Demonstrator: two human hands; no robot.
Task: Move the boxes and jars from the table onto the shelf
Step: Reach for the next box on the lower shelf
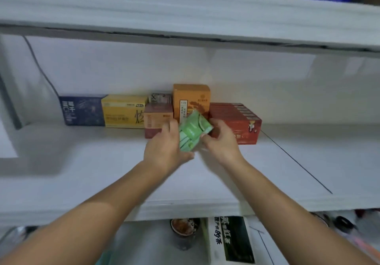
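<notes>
A green box (192, 132) is held tilted over the shelf (82, 162) by both hands.

Along the back wall a navy box (82, 110), a yellow box (123, 111), a small maroon box (157, 118) and a tall orange box (191, 100) are lined up; the green box's left edge is gripped by the left hand (164, 147), fingers curled round it; its right edge is pinched by the right hand (221, 139), before a long red box (236, 121); below the shelf a jar (185, 232) is seen.
</notes>
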